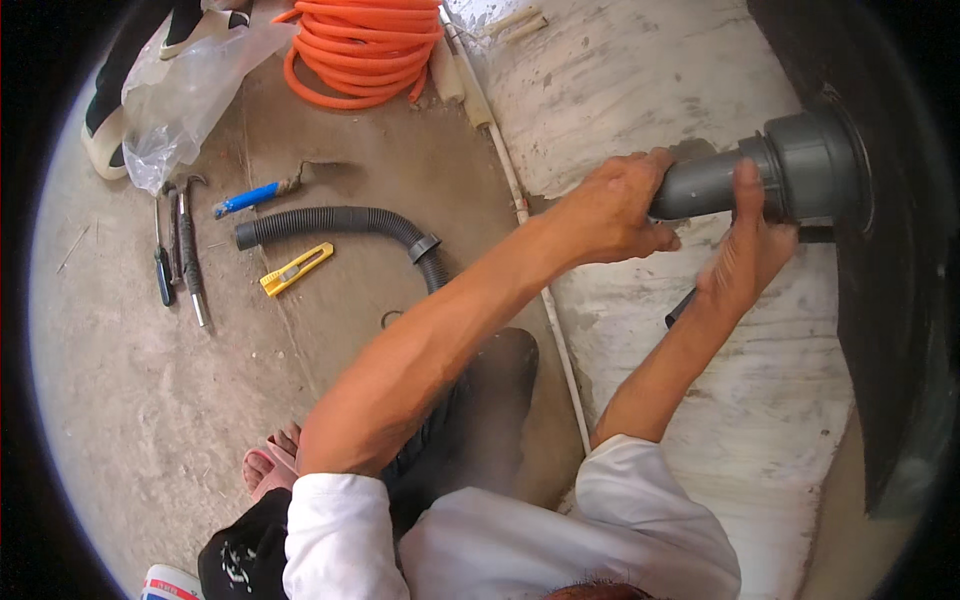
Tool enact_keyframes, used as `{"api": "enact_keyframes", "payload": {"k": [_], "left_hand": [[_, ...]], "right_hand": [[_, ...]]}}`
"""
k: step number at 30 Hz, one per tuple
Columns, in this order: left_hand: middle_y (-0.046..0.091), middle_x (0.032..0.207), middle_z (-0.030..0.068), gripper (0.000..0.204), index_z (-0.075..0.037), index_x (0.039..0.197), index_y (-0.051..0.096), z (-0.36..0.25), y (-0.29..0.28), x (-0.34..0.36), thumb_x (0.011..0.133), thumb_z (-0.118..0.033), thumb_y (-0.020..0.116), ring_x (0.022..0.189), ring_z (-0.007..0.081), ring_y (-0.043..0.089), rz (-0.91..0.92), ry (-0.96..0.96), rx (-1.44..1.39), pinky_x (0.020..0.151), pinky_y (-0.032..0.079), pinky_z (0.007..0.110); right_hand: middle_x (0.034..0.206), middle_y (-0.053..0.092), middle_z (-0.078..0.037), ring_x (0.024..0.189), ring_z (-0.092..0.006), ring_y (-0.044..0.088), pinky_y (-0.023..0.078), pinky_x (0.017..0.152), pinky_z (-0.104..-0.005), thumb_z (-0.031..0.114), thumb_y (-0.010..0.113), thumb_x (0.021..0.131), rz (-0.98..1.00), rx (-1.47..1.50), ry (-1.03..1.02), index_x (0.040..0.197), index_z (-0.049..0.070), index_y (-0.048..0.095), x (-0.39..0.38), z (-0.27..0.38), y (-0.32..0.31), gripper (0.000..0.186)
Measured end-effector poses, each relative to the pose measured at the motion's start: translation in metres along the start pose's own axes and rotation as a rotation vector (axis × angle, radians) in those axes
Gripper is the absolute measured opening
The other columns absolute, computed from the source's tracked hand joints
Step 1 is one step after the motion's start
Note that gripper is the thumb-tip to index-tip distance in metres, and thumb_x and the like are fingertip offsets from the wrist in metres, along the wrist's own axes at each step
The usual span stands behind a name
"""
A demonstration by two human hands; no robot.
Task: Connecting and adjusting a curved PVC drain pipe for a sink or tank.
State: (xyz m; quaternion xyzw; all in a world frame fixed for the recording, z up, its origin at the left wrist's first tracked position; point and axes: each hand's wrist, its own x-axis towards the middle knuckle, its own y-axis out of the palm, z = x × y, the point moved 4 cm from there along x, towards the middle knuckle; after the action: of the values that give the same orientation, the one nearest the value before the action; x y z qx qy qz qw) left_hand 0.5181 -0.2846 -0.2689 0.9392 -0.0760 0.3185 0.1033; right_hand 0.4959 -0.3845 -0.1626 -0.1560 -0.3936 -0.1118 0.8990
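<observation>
My left hand (625, 205) is closed round the left end of a grey plastic pipe (705, 185) at upper right. My right hand (745, 245) is closed on the underside of its wider coupling (805, 165), thumb raised along the joint. The coupling's far end meets a dark, upright panel (885, 320). A short black bar (678, 308) shows beside my right wrist, partly hidden. Below both hands lies a pale marbled slab (720, 420). A black corrugated hose (325, 221) with a ring fitting runs under my left forearm.
On the concrete floor (150, 420) lie a yellow utility knife (295, 269), a blue-handled tool (245, 198), screwdriver-like tools (175, 260), a coiled orange hose (365, 45) and a plastic bag (190, 90). A person's dark-clad leg and shoe (105, 140) are at upper left. A white conduit (565, 365) crosses vertically.
</observation>
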Motion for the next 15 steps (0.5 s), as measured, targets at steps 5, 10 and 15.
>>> {"api": "enact_keyframes", "payload": {"k": [5,10,15], "left_hand": [[0.066,0.088,0.026,0.046,0.005,0.105,0.057,0.007,0.013,0.009,0.067,-0.013,0.078,0.087,0.0403,0.066,-0.126,-0.013,0.037,0.077,0.051,0.043],[0.065,0.082,0.0268,0.045,0.006,0.101,0.058,0.014,0.014,0.013,0.065,-0.014,0.077,0.082,0.0416,0.066,-0.113,0.014,0.078,0.075,0.051,0.043],[0.065,0.083,0.0273,0.044,0.005,0.099,0.06,0.01,0.01,0.014,0.065,-0.016,0.078,0.084,0.0409,0.066,-0.071,-0.019,0.108,0.075,0.051,0.043]], "right_hand": [[0.122,0.057,-0.017,0.11,-0.0249,0.058,0.044,0.101,-0.0377,0.017,0.088,0.068,-0.157,-0.106,0.012,0.129,-0.008,0.05,0.002,-0.002,0.009,0.075],[0.116,0.06,-0.014,0.105,-0.0228,0.06,0.048,0.094,-0.0344,0.02,0.078,0.078,-0.186,0.084,0.047,0.121,-0.008,0.056,0.008,0.001,-0.005,0.056],[0.115,0.061,-0.013,0.106,-0.0226,0.06,0.046,0.094,-0.0337,0.025,0.078,0.077,-0.105,-0.14,-0.114,0.121,-0.005,0.057,0.011,0.002,-0.013,0.058]]}}
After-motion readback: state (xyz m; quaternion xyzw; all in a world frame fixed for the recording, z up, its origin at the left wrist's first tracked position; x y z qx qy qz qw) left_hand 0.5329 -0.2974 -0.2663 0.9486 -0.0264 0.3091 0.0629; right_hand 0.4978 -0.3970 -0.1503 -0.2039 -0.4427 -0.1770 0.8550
